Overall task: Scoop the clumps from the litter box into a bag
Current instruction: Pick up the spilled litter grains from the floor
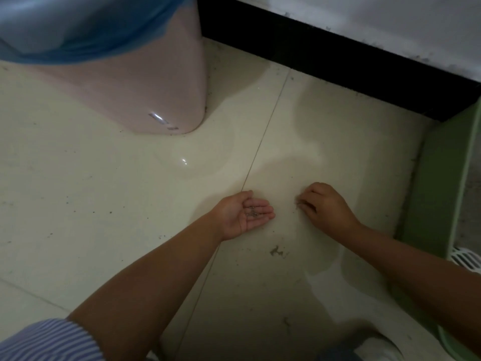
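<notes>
Pale floor tiles (104, 204), dotted with stray grit, run up to a dark skirting board (338, 63) under a white wall. At the upper left stands a pink bin (145, 84) lined with a blue bag (78, 29). Along the right edge is the green wall of the litter box (440, 183), with a white slotted scoop (466, 259) just showing at its near corner.

The left hand (247, 214) lies palm up just above the floor, fingers relaxed and cupped, with a few dark grains of litter (253, 213) resting in the palm. The right hand (325, 207) is close beside it, fingers curled down to the tile, apparently pinching up spilled grains, though what is between the fingertips is too small to make out.

This looks like late tidying: the scoop lies unused and spilled litter is being gathered by hand. A smudge of grit (277, 251) near the wrists and scattered specks remain, and the handful has not yet gone into the bag. Inside the box cannot be seen.
</notes>
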The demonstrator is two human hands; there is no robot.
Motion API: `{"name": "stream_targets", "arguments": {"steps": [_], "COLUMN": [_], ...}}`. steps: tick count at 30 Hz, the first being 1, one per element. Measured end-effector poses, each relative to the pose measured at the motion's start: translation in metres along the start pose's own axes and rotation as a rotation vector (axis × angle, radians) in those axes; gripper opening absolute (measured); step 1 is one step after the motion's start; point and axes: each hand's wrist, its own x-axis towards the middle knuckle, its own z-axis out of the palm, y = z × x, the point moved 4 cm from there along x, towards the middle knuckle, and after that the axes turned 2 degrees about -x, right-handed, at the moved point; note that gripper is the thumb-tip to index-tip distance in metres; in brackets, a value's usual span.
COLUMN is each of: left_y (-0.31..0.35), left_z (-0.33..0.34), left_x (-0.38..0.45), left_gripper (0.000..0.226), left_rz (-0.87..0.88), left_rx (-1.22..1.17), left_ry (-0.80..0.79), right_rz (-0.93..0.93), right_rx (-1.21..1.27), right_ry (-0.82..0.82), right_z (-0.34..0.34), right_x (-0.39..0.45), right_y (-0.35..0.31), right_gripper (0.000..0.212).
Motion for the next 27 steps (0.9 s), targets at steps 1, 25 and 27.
{"name": "stream_targets", "arguments": {"steps": [1,25,27], "left_y": [0.0,0.001,0.001], "left_z": [0.0,-0.001,-0.002], "left_x": [0.0,-0.001,0.0], "left_gripper": [0.044,0.046,0.046], "left_rz": [0.005,-0.019,-0.024], "left_rx": [0.004,-0.029,-0.032], "left_ry": [-0.004,0.02,0.02], "right_rz": [0.001,-0.003,0.0], "right_rx": [0.002,0.073,-0.039], "right_ry": [0.013,0.015,-0.036], "right_z": [0.001,-0.016,-0.014], "right_x": [0.0,0.012,0.008], "right_y": [0.001,-0.007,0.0], "right_gripper": [0.028,0.025,0.015]}}
